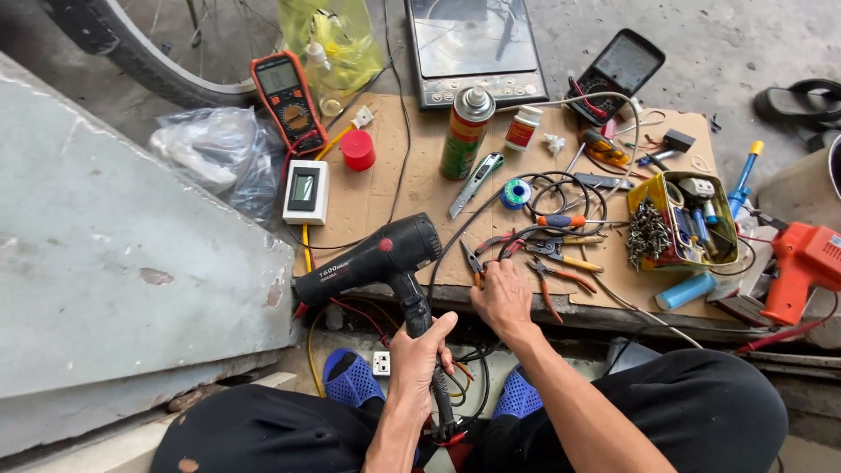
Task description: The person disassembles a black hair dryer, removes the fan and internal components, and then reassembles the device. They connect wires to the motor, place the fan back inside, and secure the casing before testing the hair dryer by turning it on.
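Note:
My left hand (419,359) grips the handle of a black hair dryer (372,258), which points left over the front edge of a cardboard sheet (394,188). My right hand (501,296) rests on that front edge with its fingers closed on a pair of pliers (477,263) with red and black handles. Black cable (455,241) runs from the dryer handle up across the cardboard. More pliers (561,256) with orange and red handles lie just right of my right hand.
On the cardboard: spray can (464,131), utility knife (476,182), solder spool (517,193), red cap (357,149), white meter (306,191), yellow tin of screws (679,219). Orange multimeter (287,98) at back left, orange drill (802,267) at right, concrete slab (114,254) at left.

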